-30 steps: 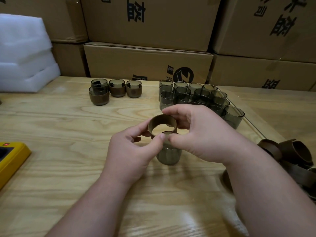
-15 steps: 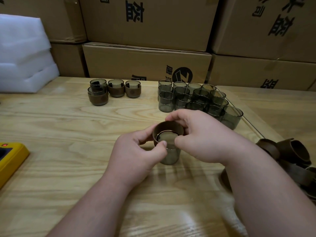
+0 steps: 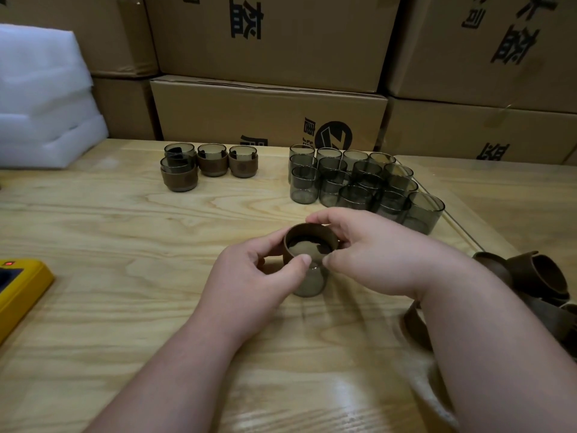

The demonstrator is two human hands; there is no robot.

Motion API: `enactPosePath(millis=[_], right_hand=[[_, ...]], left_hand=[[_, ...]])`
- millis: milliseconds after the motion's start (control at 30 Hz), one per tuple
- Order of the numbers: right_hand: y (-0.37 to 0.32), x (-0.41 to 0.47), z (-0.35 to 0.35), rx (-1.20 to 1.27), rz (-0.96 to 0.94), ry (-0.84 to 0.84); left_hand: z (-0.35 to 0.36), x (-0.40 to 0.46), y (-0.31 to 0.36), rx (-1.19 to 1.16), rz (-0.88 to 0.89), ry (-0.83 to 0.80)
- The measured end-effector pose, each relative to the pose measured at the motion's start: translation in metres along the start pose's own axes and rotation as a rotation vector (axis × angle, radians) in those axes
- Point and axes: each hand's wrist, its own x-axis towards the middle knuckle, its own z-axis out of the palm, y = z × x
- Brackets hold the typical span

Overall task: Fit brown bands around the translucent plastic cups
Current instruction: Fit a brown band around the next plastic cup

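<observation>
Both hands: my left hand and right hand fingers pinch brown band
band: round top of cup
cup: upright on surface

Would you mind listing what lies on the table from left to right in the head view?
Yellow device → white foam stack → banded cups → left hand → cup being banded → right hand → loose brown bands.

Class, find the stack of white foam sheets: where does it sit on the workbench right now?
In the head view, the white foam sheets sit at the far left of the wooden table, against the cardboard boxes, left of the banded cups.
</observation>
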Motion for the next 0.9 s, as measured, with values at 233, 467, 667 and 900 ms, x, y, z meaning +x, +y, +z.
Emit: enactPosePath(millis=[233, 467, 667, 900], right_hand=[[0.0038, 0.0039, -0.0026, 0.168, 0.06, 0.213], [0.0063, 0.0057, 0.0017, 0.199, 0.167, 0.134], [0.0055, 0.0052, 0.0006, 0.232, 0.176, 0.072], [0.0068, 0.0067, 0.0045, 0.181, 0.214, 0.048]], left_hand=[[-0.0003, 0.0052, -0.0065, -0.062, -0.06, 0.144], [0.0006, 0.008, -0.0099, -0.12, -0.096, 0.168], [0.0011, 0.0094, -0.0081, -0.102, -0.094, 0.155], [0.0033, 0.009, -0.0055, -0.133, -0.095, 0.14]])
